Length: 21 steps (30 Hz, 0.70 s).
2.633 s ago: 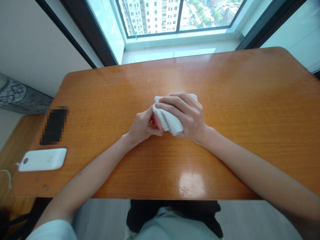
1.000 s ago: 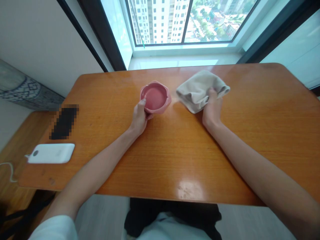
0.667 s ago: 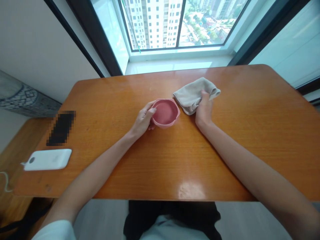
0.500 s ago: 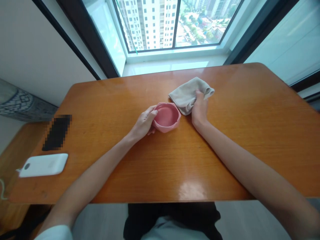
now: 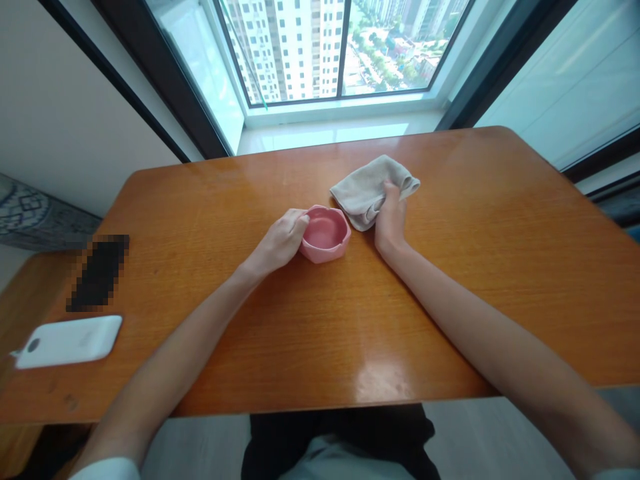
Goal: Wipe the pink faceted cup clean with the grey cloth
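A small pink bowl (image 5: pixel 326 233) stands upright near the middle of the wooden table (image 5: pixel 450 280). My left hand (image 5: pixel 277 241) grips its left rim, fingers curled round the edge. Just right of the bowl lies a crumpled beige cloth (image 5: pixel 365 189). My right hand (image 5: pixel 390 220) is closed on the cloth's near edge, pinching a fold of it against the table.
At the table's left end lie a white power bank (image 5: pixel 67 341) and a dark phone (image 5: pixel 97 272), blurred out. A window sill (image 5: pixel 330 130) runs behind the table's far edge. My lap shows below the near edge.
Earlier both hands held the cloth wrapped round the bowl. Since then they parted; the bowl was drawn back toward me and set beside the cloth. In the last half second little has moved.
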Available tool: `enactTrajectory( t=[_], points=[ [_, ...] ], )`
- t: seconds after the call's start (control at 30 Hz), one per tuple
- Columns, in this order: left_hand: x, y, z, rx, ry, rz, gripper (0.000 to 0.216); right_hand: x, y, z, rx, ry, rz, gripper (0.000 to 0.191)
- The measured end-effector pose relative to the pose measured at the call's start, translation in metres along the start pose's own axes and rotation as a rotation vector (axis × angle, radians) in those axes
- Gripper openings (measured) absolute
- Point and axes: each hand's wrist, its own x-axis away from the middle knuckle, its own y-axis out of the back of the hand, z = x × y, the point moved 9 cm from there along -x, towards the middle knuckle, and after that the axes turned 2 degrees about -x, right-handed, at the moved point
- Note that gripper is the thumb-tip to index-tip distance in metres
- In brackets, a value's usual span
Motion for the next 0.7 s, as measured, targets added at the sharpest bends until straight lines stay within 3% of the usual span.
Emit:
enactTrajectory(
  t=[0.1,0.2,0.27,0.37,0.43,0.53,0.6,0.7],
  points=[
    [-0.002,0.002,0.004,-0.067,-0.058,-0.021,0.046,-0.004,0.012,0.012,-0.016,-0.006,-0.062,0.037],
    [0.002,0.001,0.008,-0.063,-0.056,-0.043,0.046,0.005,0.038,0.058,0.105,0.084,-0.081,0.046],
    [0.006,0.002,0.009,-0.036,-0.059,-0.105,0.043,0.03,0.056,0.108,0.226,0.312,-0.041,0.046],
    [0.012,0.005,0.014,0.05,-0.027,-0.223,0.041,0.108,0.054,0.159,0.477,0.759,0.236,0.072],
    [0.015,0.006,0.018,0.137,-0.002,-0.279,0.041,0.17,0.039,0.148,0.606,0.904,0.525,0.09],
    [0.025,0.013,0.015,0.313,-0.006,-0.381,0.035,0.245,0.013,0.102,0.661,0.89,0.938,0.105],
    [0.042,0.025,0.006,0.451,-0.041,-0.493,0.029,0.264,0.001,0.076,0.736,0.808,1.027,0.113],
    [0.087,0.051,-0.013,0.662,-0.132,-0.698,0.021,0.268,-0.007,0.07,0.753,0.795,1.031,0.118]
  ],
)
